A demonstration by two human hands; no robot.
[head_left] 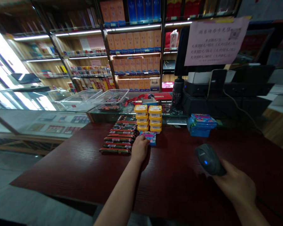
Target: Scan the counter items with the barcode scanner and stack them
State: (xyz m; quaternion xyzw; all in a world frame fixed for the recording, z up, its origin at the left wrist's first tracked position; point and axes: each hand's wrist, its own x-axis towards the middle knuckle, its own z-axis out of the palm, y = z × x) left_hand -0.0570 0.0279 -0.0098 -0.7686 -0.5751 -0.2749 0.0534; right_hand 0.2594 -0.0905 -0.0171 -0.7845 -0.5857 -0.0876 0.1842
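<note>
My left hand [140,149] is closed on the near left edge of a small blue and pink packet [151,137], which lies on the dark red table in front of two stacks of yellow tubs [148,117]. Left of that hand runs a row of dark, red-edged long packets [119,138]. In my right hand [237,180] is a dark barcode scanner [209,159] with a lit blue spot, held above the table. Beyond it sits a pile of the same kind of blue and pink packets [201,125].
Behind the table stands a glass counter with clear plastic bins [113,98]. A monitor with a pink paper sign [215,42], a black bottle [177,92] and a cabled black device [226,89] are at the back right. Lit shelves [134,56] of boxes line the wall.
</note>
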